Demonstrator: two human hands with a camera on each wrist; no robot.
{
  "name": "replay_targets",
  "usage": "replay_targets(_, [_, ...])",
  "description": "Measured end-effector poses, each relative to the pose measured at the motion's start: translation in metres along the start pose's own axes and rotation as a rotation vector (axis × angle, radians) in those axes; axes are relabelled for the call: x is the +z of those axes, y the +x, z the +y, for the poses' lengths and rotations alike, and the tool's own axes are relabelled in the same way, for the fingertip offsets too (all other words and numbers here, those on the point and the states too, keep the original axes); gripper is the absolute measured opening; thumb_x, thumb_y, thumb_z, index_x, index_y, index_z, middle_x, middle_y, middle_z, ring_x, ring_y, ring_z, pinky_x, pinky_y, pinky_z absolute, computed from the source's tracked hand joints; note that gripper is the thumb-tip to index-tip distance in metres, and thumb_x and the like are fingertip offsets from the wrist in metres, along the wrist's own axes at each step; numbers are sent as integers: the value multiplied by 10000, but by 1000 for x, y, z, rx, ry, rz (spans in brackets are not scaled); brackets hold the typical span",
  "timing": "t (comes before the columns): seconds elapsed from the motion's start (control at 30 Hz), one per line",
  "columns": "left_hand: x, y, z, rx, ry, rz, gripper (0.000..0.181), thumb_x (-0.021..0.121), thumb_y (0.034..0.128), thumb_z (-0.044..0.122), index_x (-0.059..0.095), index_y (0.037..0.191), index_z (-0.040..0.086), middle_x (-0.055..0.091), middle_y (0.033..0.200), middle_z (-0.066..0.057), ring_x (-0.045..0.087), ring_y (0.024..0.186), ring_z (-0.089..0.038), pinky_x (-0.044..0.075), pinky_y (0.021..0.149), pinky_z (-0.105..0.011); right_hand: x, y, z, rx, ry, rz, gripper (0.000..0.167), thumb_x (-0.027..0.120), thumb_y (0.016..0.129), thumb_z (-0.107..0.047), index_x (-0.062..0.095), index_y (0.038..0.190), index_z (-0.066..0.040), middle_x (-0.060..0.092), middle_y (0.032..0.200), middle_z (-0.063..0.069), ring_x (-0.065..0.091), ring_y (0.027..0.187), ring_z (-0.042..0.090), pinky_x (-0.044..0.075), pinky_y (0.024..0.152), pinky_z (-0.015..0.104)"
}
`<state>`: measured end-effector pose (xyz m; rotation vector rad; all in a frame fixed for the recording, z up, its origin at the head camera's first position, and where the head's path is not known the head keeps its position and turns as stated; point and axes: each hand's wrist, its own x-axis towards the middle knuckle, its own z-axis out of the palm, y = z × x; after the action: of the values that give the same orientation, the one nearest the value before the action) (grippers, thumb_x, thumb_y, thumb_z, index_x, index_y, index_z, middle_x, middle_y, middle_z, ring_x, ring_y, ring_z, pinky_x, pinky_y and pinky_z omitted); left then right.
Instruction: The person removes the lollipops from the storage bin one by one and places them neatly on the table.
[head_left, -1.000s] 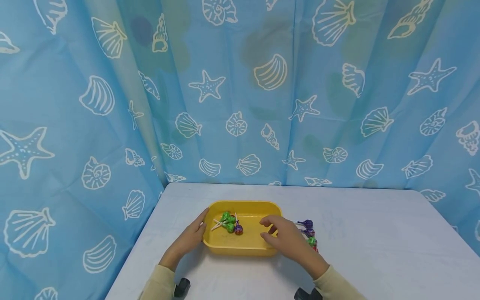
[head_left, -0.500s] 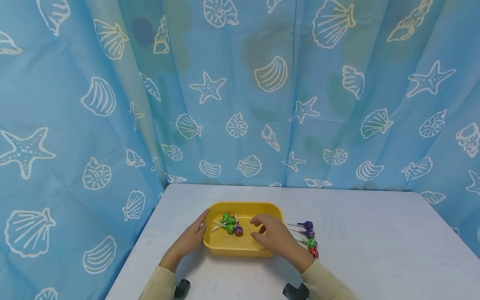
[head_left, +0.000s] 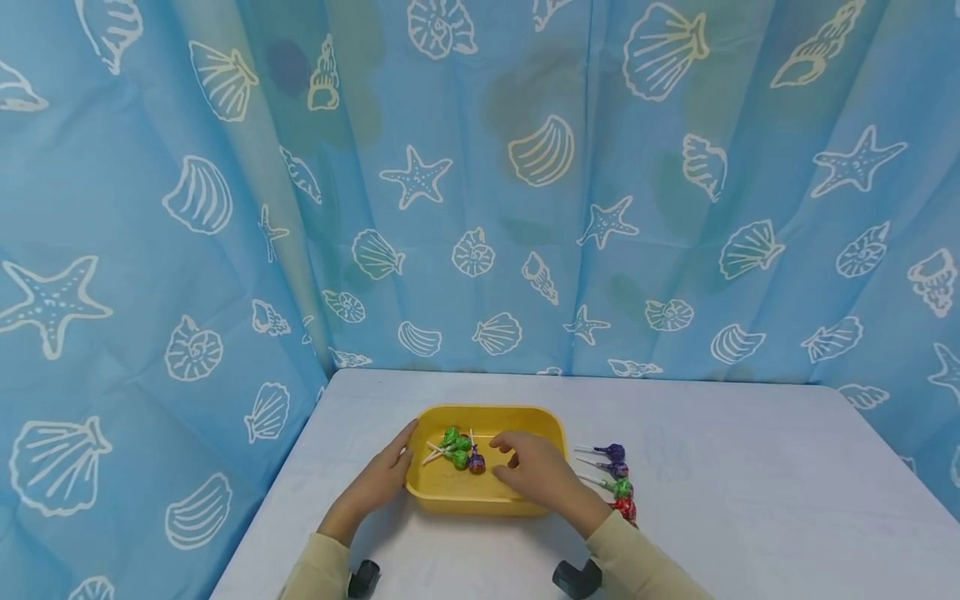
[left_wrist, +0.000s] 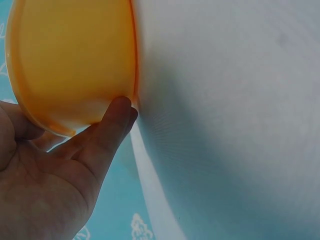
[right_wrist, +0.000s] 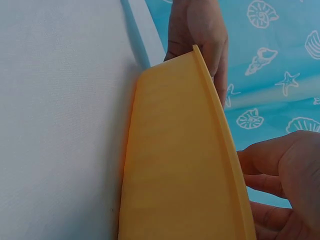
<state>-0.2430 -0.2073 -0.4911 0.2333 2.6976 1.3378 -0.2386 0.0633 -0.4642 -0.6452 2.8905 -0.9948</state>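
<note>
In the head view a yellow tray (head_left: pixel 487 505) sits on the table. My left hand (head_left: pixel 380 475) rests against its left end; in the left wrist view its straight fingers (left_wrist: pixel 107 137) touch the outer wall, the thumb near the rim. My right hand (head_left: pixel 534 468) is over the tray's right half, fingers bent, thumb and index finger apart, nothing visible between them. Green lollipops (head_left: pixel 459 458) lie bunched at the left inside the tray. A purple-and-red lollipop (head_left: pixel 477 462) lies just right of them, left of my right fingertips. In the right wrist view the tray wall partly hides the right fingers.
Right of the tray, several lollipops lie in a column on the white table (head_left: pixel 750 483): purple lollipops (head_left: pixel 615 452), a green lollipop (head_left: pixel 621 488) and a red lollipop (head_left: pixel 625 507), the last partly behind my right arm. A blue shell-patterned curtain (head_left: pixel 480 200) hangs behind.
My right hand has moved left over the tray, toward the purple-and-red lollipop, uncovering more of the lollipops on the table. The left hand has stayed at the tray's left end.
</note>
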Motion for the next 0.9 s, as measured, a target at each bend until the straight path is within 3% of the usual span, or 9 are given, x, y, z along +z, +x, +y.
replay_targets(0.27, [1,0,0,4,-6,-5,536,381,1090,126,267,1612,73,290,1633,-187,265,1487,-418,232,1185,-600,8,7,-2,1,-25,-30,358,762,899,-195,689,1226,-70,706,1127,94,673,914,218,605,810,398])
replay_targets(0.63, [1,-2,2,-14,-18,-5,537,379,1091,129,266,1612,73,288,1635,-185,254,1492,-416,227,1186,-600,18,18,-7,46,-37,-131,379,770,898,-208,687,1247,-87,706,1151,102,667,1039,278,568,919,469])
replay_targets(0.9, [-1,-2,4,-4,-13,-4,533,378,1091,123,270,1610,69,291,1631,-191,261,1488,-418,226,1187,-599,22,24,-10,48,-78,-136,343,764,896,-210,693,1208,-87,706,1103,78,659,995,254,558,926,469])
